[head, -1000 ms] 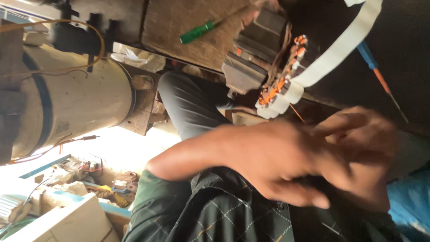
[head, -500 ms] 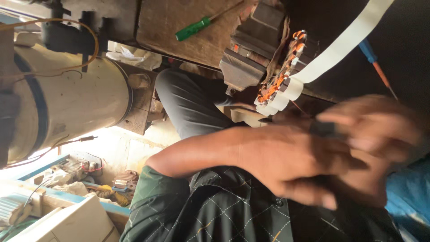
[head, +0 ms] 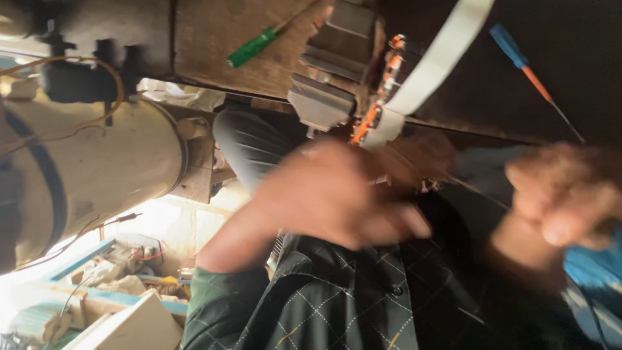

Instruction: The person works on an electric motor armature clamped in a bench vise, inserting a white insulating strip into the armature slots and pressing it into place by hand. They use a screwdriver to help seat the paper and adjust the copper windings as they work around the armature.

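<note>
Your left hand [head: 337, 194] blurs just under the motor stator [head: 350, 71] — fingers [head: 402, 223] curled, grip unclear. The white strip [head: 440, 55] runs diagonally up-right from the stator. Your right hand [head: 564, 191] — fisted, contents unseen.

Your dark wooden workbench [head: 207, 45] carries a green-handled screwdriver [head: 254, 46], a blue-handled screwdriver [head: 518, 59] and a wound stator [head: 350, 65].

Both my hands smear into blur — the left hand [head: 343, 194] hides the lower end of the motor stator [head: 350, 71], and I can't tell what the right hand [head: 564, 194] grips. The cream cylinder [head: 91, 175] runs off the left edge.
</note>
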